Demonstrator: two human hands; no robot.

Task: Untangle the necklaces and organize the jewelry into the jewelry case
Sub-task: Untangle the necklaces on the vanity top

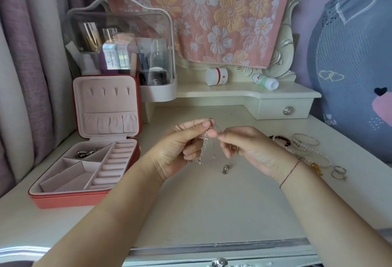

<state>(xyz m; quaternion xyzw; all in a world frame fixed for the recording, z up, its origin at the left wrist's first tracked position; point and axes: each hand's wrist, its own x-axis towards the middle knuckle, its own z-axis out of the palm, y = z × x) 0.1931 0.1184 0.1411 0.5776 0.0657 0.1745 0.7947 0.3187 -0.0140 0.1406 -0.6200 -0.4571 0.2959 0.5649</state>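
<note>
My left fingers (pixel 206 124) pinch the tangled silver necklaces (pixel 203 150) above the counter (pixel 212 203); my right fingers (pixel 220 137) nip one thin strand. I judge I'm mid-untangling: next, tease that strand free. The open jewelry case (pixel 84 160) waits left; bracelets (pixel 305 148) lie right.

My forearms cut off by bottom edge. Chain tangle (pixel 204 150) too fine to trace; part hidden behind my left hand (pixel 180 145). Bracelets (pixel 297 145) beside tangle partly hidden by my right hand (pixel 252 150).

necklaces (pixel 204 148): silver, tangled, dangling | jewelry case (pixel 84 182): open, silver piece inside
</note>
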